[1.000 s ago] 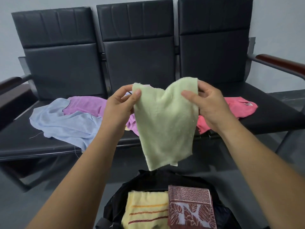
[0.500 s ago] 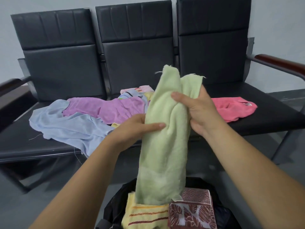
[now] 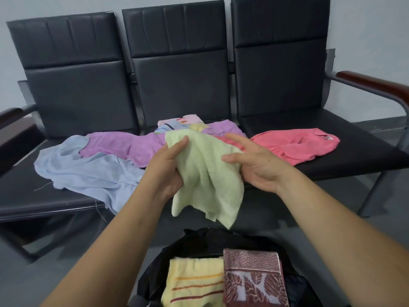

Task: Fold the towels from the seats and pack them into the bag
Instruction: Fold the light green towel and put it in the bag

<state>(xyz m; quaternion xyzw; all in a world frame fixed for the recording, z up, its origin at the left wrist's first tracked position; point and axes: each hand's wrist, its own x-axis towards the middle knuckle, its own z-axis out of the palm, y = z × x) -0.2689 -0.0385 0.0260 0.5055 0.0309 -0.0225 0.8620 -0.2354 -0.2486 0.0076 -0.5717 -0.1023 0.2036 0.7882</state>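
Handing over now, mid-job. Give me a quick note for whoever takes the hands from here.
Left hand grips the green towel, loosely bunched, in the air above the bag.
Right hand open, at the towel's right edge.
Done: yellow striped towel and maroon leaf towel lie folded in the bag.
Left: fold and pack the green one, then the blue towel, purple towel, coral towel and small multicoloured cloth on the seats.

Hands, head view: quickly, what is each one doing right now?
The left hand grips the green towel.
The right hand is open, thumb touching the same towel.
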